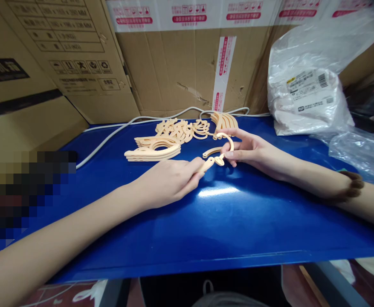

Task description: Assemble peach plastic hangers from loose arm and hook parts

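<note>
My left hand (166,181) is closed around a beige plastic hanger arm (207,164), whose rounded end with a small hole sticks out past the fingertips. My right hand (253,150) pinches a beige hanger hook (231,144) between thumb and fingers. The hook's curve points up, and its flat round base faces the hanger arm's tip, with only a small space between them. Behind the hook, another curved arm (210,152) lies on the table, partly hidden by my right fingers.
On the blue table (187,230), stacked hanger arms (153,152) lie left, a heap of hooks (183,130) behind, and more curved arms (225,123) back right. A white cable (110,140) runs along cardboard boxes (180,72). A plastic bag (308,94) stands at the right.
</note>
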`<move>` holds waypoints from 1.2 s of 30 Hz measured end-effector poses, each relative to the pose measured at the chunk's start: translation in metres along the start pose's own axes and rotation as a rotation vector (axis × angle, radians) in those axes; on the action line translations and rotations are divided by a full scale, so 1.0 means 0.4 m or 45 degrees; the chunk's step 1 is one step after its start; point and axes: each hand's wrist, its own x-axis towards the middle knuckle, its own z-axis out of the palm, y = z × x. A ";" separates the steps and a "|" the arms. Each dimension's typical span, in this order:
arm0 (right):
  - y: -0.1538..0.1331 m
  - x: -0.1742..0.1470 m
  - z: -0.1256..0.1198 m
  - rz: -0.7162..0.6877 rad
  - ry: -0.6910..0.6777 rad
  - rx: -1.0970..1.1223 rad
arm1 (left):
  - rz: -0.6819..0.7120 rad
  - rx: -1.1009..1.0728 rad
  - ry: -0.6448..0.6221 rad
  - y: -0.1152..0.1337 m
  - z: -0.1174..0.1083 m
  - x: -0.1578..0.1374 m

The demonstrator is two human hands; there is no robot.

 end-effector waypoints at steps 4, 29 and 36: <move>0.002 0.001 -0.003 -0.002 -0.030 0.009 | -0.022 -0.058 -0.058 -0.003 0.001 0.000; 0.001 0.001 -0.008 0.025 -0.047 0.031 | -0.028 -0.052 -0.089 -0.008 0.009 0.006; 0.002 0.001 -0.005 0.038 -0.041 -0.030 | -0.003 -0.107 -0.109 -0.006 0.002 0.001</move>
